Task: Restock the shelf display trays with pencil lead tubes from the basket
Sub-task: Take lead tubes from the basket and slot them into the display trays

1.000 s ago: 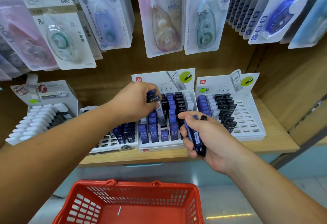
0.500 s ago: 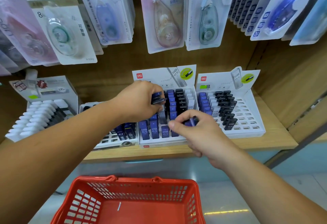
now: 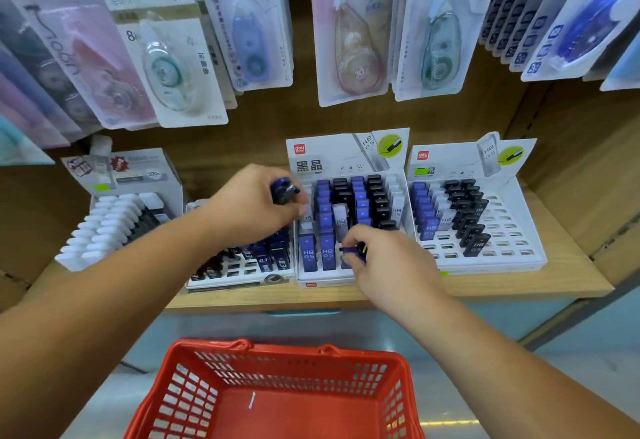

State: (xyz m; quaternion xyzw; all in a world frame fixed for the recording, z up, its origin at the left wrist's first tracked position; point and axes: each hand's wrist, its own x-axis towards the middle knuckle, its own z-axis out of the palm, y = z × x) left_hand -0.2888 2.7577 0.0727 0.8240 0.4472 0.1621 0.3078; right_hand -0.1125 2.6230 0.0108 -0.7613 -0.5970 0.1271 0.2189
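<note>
Lead tubes [image 3: 285,192] in left hand [image 3: 249,210], right hand [image 3: 391,258]; tray [image 3: 329,282] behind, basket [image 3: 277,348] below.

Wooden shelf [image 3: 575,265] and back panel [image 3: 263,123], hanging correction-tape packs [image 3: 353,40] above, pale glossy floor [image 3: 581,355] below

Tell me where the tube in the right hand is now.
Head view, centre: the dark blue tube is pinched by the right hand at the front of the middle display tray, beside its front-row blue HB tubes.
</note>
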